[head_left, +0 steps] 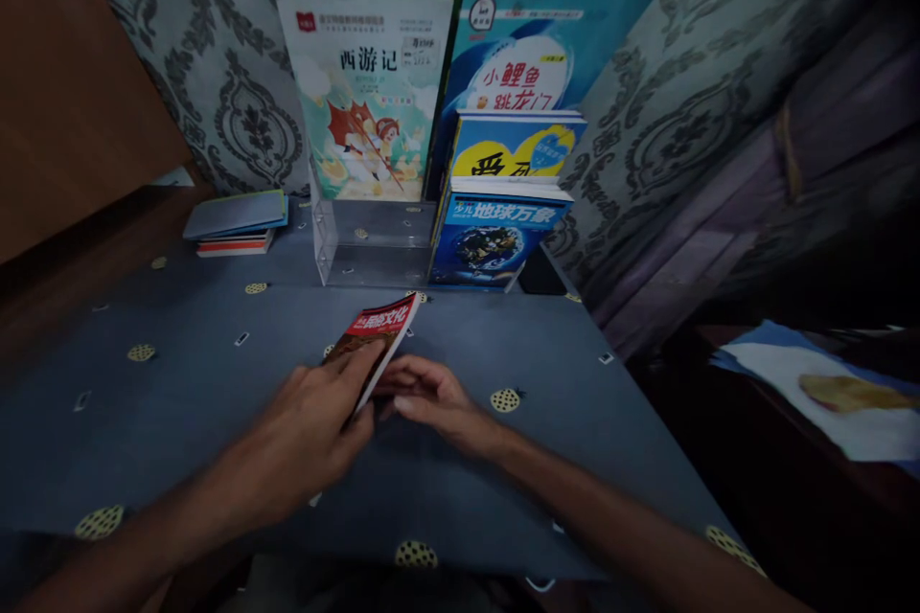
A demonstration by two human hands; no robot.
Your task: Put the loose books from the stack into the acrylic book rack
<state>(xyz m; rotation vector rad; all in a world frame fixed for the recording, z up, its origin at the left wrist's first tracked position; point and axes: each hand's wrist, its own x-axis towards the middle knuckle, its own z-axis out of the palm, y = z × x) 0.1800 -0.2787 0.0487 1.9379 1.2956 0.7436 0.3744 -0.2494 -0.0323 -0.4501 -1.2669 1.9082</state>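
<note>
A thin book with a red and dark cover (388, 317) is held tilted above the table, its white edge turned to the right. My left hand (316, 421) is closed on it, fingers over the cover and thumb at the lower edge. Just right of the book is my right hand (438, 402), half curled with the thumb apart from the fingers. Its fingertips reach to the book's edge and are partly hidden there; whether they touch it I cannot tell.
A clear acrylic rack (374, 265) at the back holds several upright books, among them a white storybook (374, 124) and a blue earth book (489, 244). A small book stack (237, 222) lies at the left. A dark flat object (542, 274) sits right of the rack.
</note>
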